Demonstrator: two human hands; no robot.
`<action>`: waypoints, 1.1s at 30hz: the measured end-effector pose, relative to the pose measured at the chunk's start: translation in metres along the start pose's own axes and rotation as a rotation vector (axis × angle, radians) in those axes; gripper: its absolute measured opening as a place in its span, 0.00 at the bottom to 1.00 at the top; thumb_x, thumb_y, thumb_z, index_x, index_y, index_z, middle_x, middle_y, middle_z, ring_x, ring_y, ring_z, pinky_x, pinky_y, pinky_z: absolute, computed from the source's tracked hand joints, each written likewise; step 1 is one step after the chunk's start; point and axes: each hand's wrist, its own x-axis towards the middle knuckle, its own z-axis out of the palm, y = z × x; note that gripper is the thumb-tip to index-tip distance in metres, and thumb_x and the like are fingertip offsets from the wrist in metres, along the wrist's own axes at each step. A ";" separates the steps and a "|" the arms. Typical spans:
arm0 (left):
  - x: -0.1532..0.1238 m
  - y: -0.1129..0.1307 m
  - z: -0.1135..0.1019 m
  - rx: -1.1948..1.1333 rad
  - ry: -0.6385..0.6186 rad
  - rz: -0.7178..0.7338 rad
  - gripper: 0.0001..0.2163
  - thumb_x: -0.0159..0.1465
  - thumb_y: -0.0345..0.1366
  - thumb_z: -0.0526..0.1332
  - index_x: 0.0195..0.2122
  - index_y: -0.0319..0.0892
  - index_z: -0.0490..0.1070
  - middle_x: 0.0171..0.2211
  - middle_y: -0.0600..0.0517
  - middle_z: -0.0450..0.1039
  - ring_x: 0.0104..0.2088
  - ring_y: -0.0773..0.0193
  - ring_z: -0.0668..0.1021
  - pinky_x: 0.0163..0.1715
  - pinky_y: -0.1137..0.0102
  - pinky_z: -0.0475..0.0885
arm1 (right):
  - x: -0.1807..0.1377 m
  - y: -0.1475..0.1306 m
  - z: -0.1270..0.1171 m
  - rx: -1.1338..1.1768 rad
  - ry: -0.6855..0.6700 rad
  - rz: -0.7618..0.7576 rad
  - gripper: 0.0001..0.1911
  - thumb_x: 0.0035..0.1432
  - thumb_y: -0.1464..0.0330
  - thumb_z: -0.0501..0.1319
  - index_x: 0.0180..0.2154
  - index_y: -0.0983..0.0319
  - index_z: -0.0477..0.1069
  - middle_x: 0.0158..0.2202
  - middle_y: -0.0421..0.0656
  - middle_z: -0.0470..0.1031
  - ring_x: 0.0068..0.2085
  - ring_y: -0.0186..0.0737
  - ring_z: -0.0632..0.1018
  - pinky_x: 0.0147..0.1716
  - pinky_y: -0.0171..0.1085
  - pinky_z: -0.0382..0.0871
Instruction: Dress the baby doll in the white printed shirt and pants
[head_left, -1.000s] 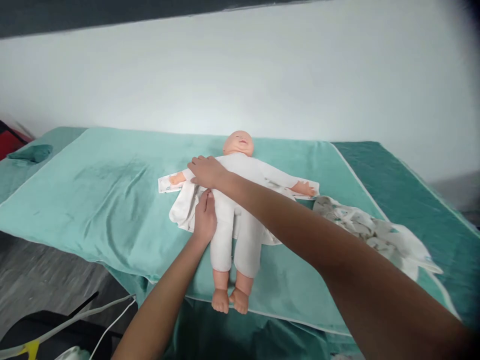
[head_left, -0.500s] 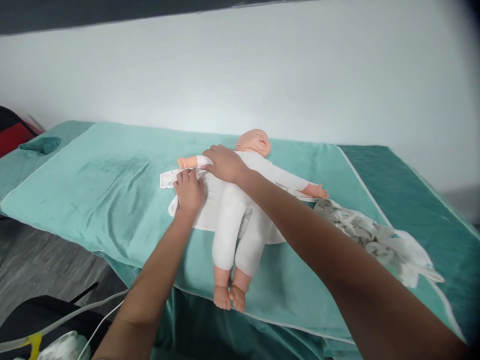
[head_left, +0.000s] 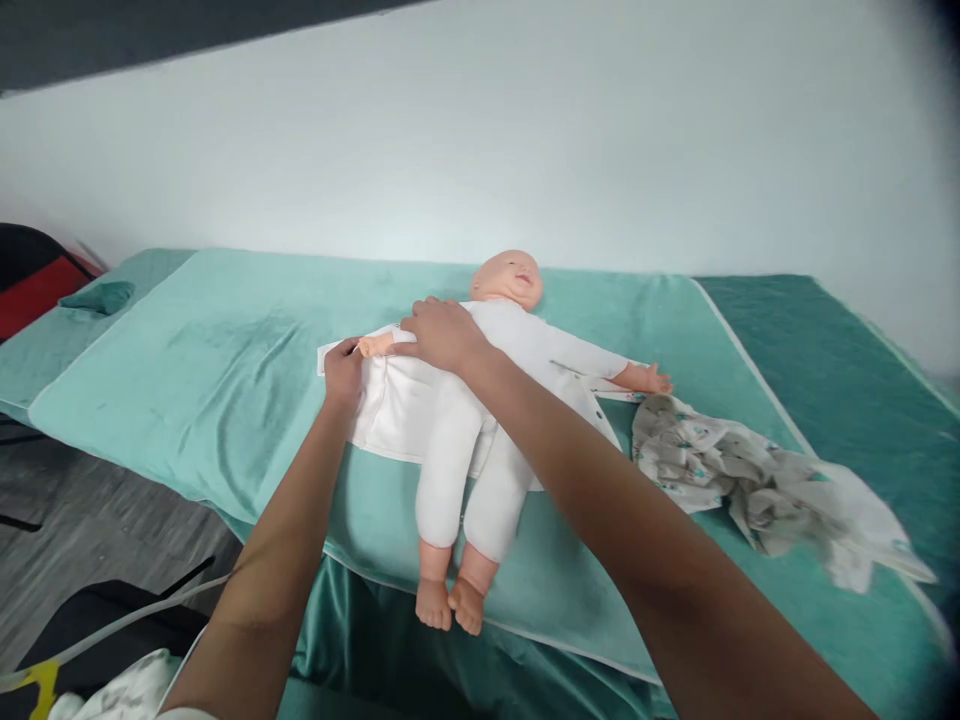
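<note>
A baby doll (head_left: 511,345) in a white suit lies on its back, head toward the wall and bare feet toward me. Beneath it a white baby shirt (head_left: 394,410) is spread open, with a sleeve reaching out at each side. My left hand (head_left: 344,374) is closed on the shirt's left side, close against the doll's small hand (head_left: 375,345); its fingertips are partly hidden. My right hand (head_left: 444,335) wraps round the doll's arm on that same side, thumb below and fingers above. The doll's other arm (head_left: 600,358) stretches out to the right along the other sleeve.
A crumpled patterned cloth (head_left: 750,480) lies right of the doll. Green covers (head_left: 187,370) drape the bed, which stands against a white wall (head_left: 480,130). At lower left are a black chair (head_left: 112,620) and a pale cable (head_left: 142,622) with a yellow tie.
My left hand has moved outward to the left, down beside the doll's hand, and the shirt's left side is spread flatter. My right hand has stayed on the doll's arm.
</note>
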 end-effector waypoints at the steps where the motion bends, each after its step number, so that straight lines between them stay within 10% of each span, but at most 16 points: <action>1: 0.000 0.000 0.000 -0.051 -0.012 -0.006 0.08 0.51 0.36 0.63 0.31 0.40 0.78 0.29 0.54 0.77 0.31 0.65 0.74 0.33 0.72 0.69 | 0.001 0.000 0.001 0.006 -0.011 0.008 0.33 0.70 0.44 0.48 0.47 0.61 0.80 0.47 0.55 0.77 0.52 0.57 0.73 0.47 0.48 0.64; 14: -0.013 0.008 0.009 0.081 0.158 0.120 0.04 0.55 0.31 0.64 0.29 0.43 0.69 0.26 0.57 0.70 0.29 0.67 0.72 0.33 0.71 0.67 | 0.005 -0.010 0.012 -0.106 -0.062 0.011 0.24 0.68 0.51 0.57 0.43 0.63 0.81 0.47 0.56 0.78 0.52 0.58 0.74 0.50 0.51 0.64; 24: -0.029 0.004 0.016 0.623 -0.143 0.390 0.07 0.70 0.41 0.57 0.38 0.46 0.70 0.32 0.51 0.77 0.33 0.58 0.76 0.37 0.66 0.63 | 0.021 -0.022 0.025 -0.134 -0.063 0.053 0.16 0.67 0.70 0.53 0.44 0.66 0.79 0.50 0.59 0.77 0.55 0.60 0.72 0.52 0.53 0.64; 28: -0.028 0.004 0.017 0.727 -0.107 0.394 0.12 0.74 0.44 0.51 0.39 0.46 0.69 0.33 0.49 0.76 0.34 0.56 0.76 0.35 0.65 0.61 | 0.005 -0.022 0.016 -0.076 0.077 0.011 0.17 0.68 0.68 0.52 0.48 0.66 0.77 0.52 0.57 0.76 0.54 0.59 0.73 0.52 0.53 0.65; 33: -0.030 0.009 0.021 0.863 -0.050 0.521 0.12 0.74 0.40 0.50 0.40 0.45 0.71 0.44 0.43 0.75 0.48 0.51 0.75 0.43 0.62 0.64 | -0.062 0.006 0.008 0.162 0.551 0.344 0.17 0.70 0.66 0.50 0.52 0.63 0.72 0.52 0.55 0.75 0.55 0.54 0.73 0.55 0.50 0.66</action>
